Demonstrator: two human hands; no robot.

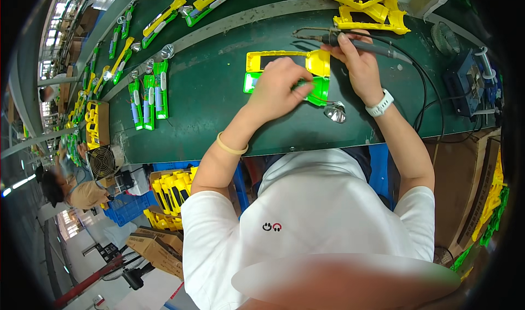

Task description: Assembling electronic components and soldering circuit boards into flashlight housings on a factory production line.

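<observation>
Right grip [359, 64] curled around soldering iron [374, 48]

White short-sleeved shirt [322, 206], small black-and-red chest emblem [272, 227], pale watch [381, 102] with light strap on right wrist, plain tan band [232, 147] around left forearm

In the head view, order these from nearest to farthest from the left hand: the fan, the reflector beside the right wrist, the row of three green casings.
1. Reflector: right of the left hand.
2. Green casings: left, on the table.
3. Fan: farther left, beyond the table.
</observation>
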